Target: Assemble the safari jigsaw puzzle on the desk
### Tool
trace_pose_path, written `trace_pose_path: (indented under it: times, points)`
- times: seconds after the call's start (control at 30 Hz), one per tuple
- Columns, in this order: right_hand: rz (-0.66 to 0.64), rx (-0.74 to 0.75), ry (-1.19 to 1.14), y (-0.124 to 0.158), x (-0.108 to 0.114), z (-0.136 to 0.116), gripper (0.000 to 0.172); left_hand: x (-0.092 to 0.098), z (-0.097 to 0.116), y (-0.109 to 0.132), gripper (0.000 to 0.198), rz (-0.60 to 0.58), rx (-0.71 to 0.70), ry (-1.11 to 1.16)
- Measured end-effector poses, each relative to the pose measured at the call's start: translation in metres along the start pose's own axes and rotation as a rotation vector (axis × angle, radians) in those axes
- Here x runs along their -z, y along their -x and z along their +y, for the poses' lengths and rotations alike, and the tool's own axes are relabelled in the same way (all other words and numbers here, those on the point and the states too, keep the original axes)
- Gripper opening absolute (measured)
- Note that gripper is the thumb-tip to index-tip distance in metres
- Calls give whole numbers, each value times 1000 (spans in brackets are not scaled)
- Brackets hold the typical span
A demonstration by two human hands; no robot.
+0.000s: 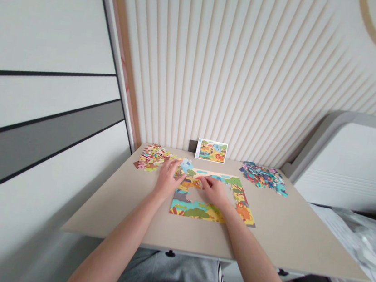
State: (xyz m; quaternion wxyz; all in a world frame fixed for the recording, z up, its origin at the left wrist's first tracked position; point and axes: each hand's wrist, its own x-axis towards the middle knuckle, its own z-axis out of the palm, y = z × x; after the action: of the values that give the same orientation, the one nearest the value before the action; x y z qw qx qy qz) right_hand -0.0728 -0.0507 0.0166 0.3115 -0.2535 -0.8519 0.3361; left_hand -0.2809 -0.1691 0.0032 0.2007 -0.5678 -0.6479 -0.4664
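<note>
A partly assembled jigsaw puzzle (196,212) lies flat on the beige table (117,214), forming a colourful border of jungle scenes around a gap that shows bare tabletop. My left hand (167,179) is at the puzzle's upper left corner, its fingertips on or beside a piece there. My right hand (213,192) rests over the inner edge of the top section, fingers down on the pieces. Whether either hand grips a piece is hidden. A loose heap of puzzle pieces (153,158) lies left of my left hand, and another heap (262,176) lies far right of my right hand.
A picture card (211,150) of the jungle scene stands upright against the ribbed wall panel (237,74) at the table's back edge. A white bed or sofa (349,165) is at right, a tall panelled cabinet (42,95) at left. My grey-trousered lap is below the table's front edge.
</note>
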Motion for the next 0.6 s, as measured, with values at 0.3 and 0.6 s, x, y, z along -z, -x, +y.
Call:
trace_pose_path:
  times: [0.3,0.6]
  points:
    - [-124,8,-386,1,-8,-14,40,2,39,6,50,-156,-131,195]
    - [18,-63,-520,-5,-5,-5,39,1,37,6,43,-193,-73,263]
